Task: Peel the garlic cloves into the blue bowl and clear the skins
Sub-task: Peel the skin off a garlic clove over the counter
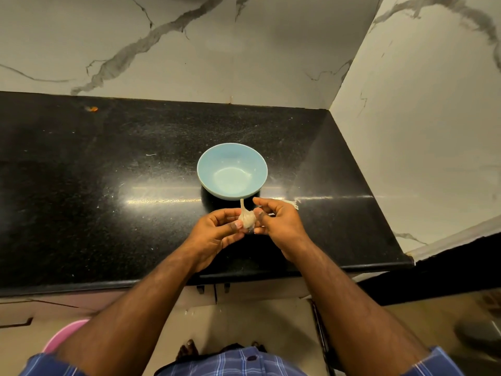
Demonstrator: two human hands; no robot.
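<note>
The garlic (247,217) sits just below frame centre, held over the counter (108,185) between both hands — a whole bulb, by the look of it, papery skin on and its dry stalk pointing up toward the bowl (206,169). The left hand (217,234) has its grip clamped on the bulb's left side, thumb pressed against it; the right hand (279,223) pinches the right side, fingers curled. The bowl, just above the hands, holds nothing visible, so peeling seems barely begun. A pale scrap (292,203), perhaps skin, lies right of the hands — clearing remains.
</note>
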